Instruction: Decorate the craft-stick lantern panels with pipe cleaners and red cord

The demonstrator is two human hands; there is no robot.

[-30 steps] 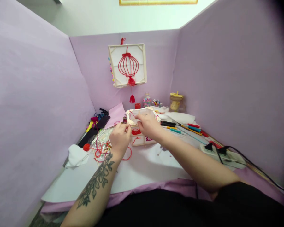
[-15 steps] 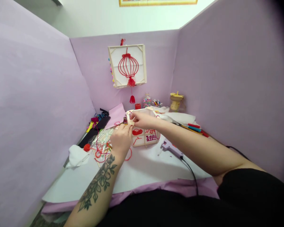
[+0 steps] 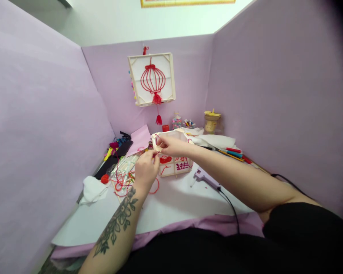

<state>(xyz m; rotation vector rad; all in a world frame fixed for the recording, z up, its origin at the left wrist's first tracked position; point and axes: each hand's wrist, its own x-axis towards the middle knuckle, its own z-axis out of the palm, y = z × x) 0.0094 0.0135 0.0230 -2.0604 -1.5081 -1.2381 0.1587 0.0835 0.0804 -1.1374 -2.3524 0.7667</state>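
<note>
Hands (image 3: 146,166) (image 3: 171,146) at corner of white box (image 3: 175,166)

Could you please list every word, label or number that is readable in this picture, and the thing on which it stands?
No text reads clearly.
Box: red and purple strokes on its front look like characters, partly behind the right hand; too small to read.
Yellow-topped cup: markings too blurred to read.
</note>
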